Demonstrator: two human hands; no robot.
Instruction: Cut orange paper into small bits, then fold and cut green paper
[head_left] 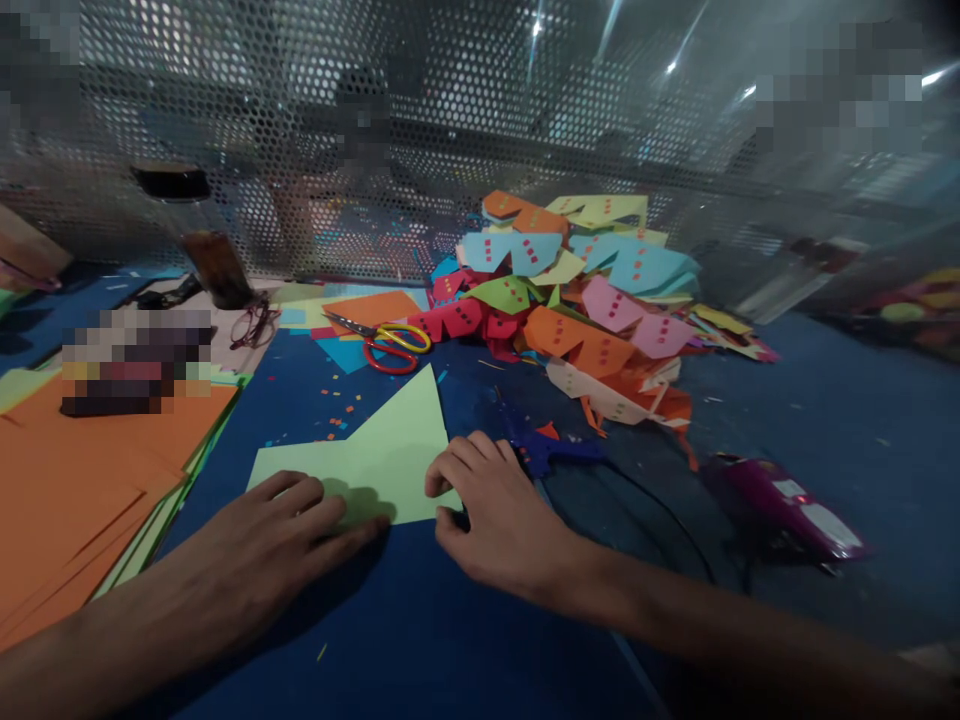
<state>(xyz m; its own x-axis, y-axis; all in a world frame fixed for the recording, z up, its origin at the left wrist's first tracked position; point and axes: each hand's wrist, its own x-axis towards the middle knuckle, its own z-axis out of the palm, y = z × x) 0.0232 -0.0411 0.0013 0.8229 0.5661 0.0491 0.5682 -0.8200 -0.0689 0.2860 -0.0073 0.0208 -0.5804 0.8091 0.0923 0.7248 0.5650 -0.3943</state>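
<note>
A pale green paper with a pointed top lies on the blue table between my hands. My left hand rests on its lower left part, fingers spread and lying flat, the thumb along the bottom edge. My right hand is at the paper's right edge with its fingers curled toward the thumb, closed on that edge. Beyond the paper lie scissors with one red and one yellow handle. A dark blue glue gun lies just past my right hand.
Cut colored papers are heaped at the back. Orange sheets are stacked at the left. A bottle stands at the back left, near a perforated metal panel. A purple device lies at the right.
</note>
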